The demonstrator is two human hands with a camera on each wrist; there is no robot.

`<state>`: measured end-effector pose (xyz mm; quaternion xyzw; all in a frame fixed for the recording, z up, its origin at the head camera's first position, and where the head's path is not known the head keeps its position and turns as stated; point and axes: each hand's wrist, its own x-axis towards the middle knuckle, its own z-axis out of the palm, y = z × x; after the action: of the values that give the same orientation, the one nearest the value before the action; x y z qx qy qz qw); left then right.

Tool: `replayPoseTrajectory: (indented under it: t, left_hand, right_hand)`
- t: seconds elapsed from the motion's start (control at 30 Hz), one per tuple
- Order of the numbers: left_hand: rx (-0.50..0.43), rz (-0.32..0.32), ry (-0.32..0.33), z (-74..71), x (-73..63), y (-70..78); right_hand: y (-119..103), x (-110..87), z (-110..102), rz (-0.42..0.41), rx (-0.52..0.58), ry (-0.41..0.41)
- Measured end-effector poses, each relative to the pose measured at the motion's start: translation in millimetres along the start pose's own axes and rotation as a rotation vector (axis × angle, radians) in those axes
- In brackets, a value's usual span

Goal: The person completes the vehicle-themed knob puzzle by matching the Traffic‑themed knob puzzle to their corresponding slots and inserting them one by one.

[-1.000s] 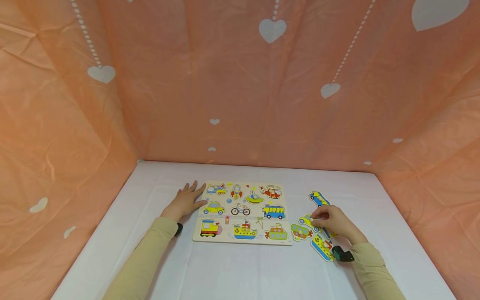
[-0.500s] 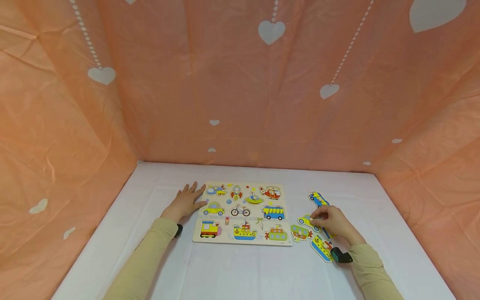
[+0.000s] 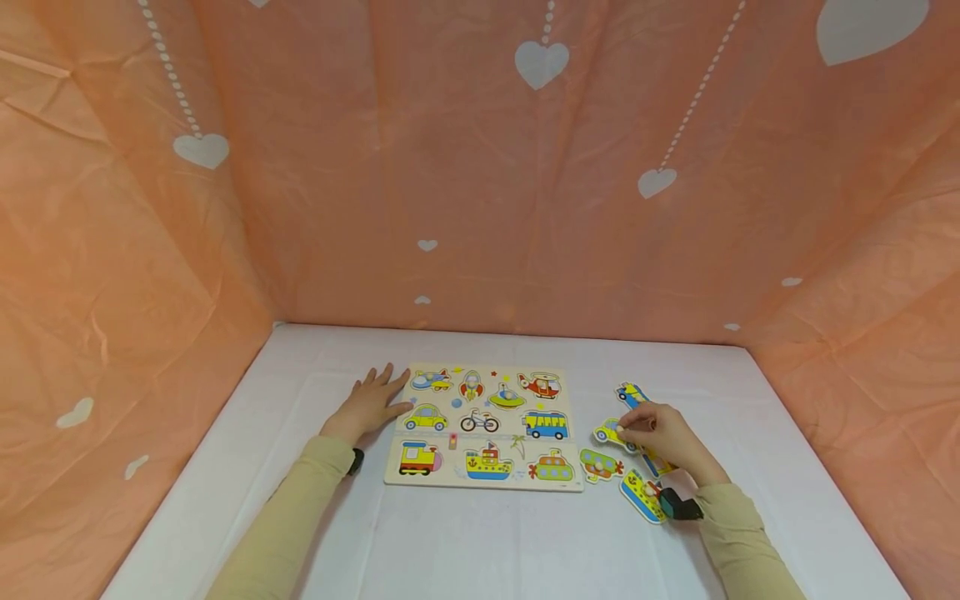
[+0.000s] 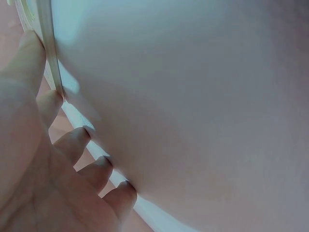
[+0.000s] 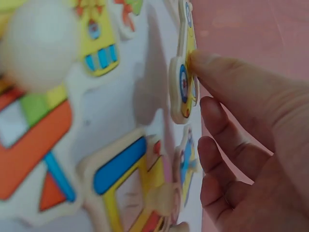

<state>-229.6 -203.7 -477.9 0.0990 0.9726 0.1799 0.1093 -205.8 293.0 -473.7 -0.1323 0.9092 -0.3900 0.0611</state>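
My right hand [image 3: 671, 437] pinches a yellow car puzzle piece [image 3: 606, 432] between thumb and finger, raised a little off the table. The right wrist view shows the car piece [image 5: 182, 92] tilted on edge at the thumb tip. My left hand [image 3: 363, 408] lies with fingers spread at the left edge of the wooden puzzle board [image 3: 453, 471]. In the left wrist view, the thumb touches the board's side [image 4: 48, 48] and the fingertips rest on the table. Pictures of vehicles cover the board.
Right of the board lie a green submarine piece [image 3: 598, 467], a ship piece [image 3: 640, 498] and a blue-and-yellow vehicle piece [image 3: 628, 394]. Another piece [image 3: 660, 465] is partly hidden under my right hand. A train piece [image 5: 120, 179] shows in the right wrist view. Orange curtains [image 3: 480, 208] enclose the white table [image 3: 450, 550].
My right hand has risen slightly, lifting the car piece off the pieces around it. The left hand stays at the board's edge.
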Motion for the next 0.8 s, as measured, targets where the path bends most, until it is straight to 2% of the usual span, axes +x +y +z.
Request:
replayPoseTrajectory:
  t: [0.23,0.37,0.47,0.63,0.8]
  left_hand:
    - [0.000,0.021,0.006,-2.6,-1.9,1.2]
    - [-0.003,0.024,0.009,-2.6,-1.7,0.6]
    - [-0.004,0.019,0.005,-2.3,-0.9,-0.1]
    - [-0.007,0.019,-0.001,-1.9,0.3,-0.7]
    - [-0.005,0.024,0.004,-1.6,0.8,-1.2]
  right_hand:
    - [-11.6,6.7,1.8,-0.041,0.000,0.019]
    - [-22.7,12.2,5.4,-0.027,0.036,0.010]
    - [-30.6,17.0,9.0,-0.034,0.022,0.015]
    - [-40.9,26.1,15.3,-0.099,0.000,0.022]
    - [-50.5,35.0,22.9,-0.125,0.019,0.003]
